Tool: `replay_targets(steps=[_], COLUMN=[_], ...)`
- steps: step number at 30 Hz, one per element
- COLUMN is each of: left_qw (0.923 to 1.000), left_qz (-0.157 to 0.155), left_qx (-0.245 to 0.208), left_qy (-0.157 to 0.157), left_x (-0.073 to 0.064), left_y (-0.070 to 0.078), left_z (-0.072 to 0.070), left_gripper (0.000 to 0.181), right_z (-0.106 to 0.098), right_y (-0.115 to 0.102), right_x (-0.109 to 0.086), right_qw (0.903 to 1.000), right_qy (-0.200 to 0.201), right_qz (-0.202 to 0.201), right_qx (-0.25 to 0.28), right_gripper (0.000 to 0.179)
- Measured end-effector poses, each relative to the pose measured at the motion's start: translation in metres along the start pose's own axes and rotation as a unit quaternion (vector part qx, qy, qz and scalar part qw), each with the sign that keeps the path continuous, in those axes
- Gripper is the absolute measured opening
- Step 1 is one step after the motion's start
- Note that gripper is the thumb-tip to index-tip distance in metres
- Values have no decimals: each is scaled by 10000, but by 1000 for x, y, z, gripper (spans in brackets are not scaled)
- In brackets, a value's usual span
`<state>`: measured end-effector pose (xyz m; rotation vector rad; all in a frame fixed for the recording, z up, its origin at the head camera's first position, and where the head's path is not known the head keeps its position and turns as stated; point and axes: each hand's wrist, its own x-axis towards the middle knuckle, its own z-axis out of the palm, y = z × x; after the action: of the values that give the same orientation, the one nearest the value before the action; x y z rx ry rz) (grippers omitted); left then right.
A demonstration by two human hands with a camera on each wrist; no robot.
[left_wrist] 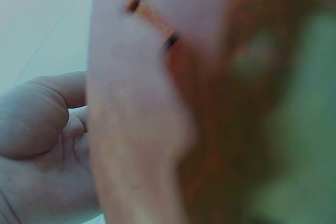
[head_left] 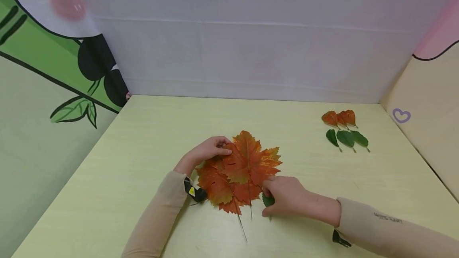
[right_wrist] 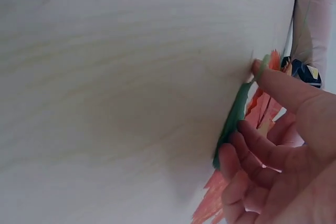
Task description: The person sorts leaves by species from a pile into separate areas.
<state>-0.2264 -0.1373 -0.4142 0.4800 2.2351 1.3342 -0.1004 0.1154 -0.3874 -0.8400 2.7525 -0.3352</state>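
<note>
Several orange artificial maple leaves [head_left: 247,156] overlap in a cluster at the table's middle, their thin stems pointing toward the person. At the cluster's upper left edge, the left hand [head_left: 211,149] pinches a maple leaf between thumb and fingers. In the left wrist view, a blurred orange leaf blocks most of the scene and hides the fingertips. The right hand [head_left: 288,196] holds a small green leaf [right_wrist: 233,114] between thumb and fingers, low over the table beside the cluster's lower right edge. In the head view, the fingers cover much of that green leaf.
At the table's back right lie several small orange-brown leaves [head_left: 330,118] in a row. Just in front of them is a row of green leaves [head_left: 346,138]. A pale cloth wall [head_left: 251,59] stands behind the light wooden table [head_left: 150,130], with printed panels at both sides.
</note>
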Motion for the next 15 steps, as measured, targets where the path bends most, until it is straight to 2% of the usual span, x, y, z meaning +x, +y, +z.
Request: replay_targets(steps=[9, 15], left_qw=[10000, 10000], left_qz=[-24, -12], left_qx=[-4, -10], left_qy=[18, 24], left_x=[2, 1], left_y=[0, 1], left_z=[0, 0], left_gripper=[27, 27], right_z=[-8, -11], right_y=[9, 18], right_x=[-8, -14], right_qw=[9983, 9976], right_qy=[-238, -150], right_qz=[228, 231], right_qx=[480, 637], right_gripper=[33, 27])
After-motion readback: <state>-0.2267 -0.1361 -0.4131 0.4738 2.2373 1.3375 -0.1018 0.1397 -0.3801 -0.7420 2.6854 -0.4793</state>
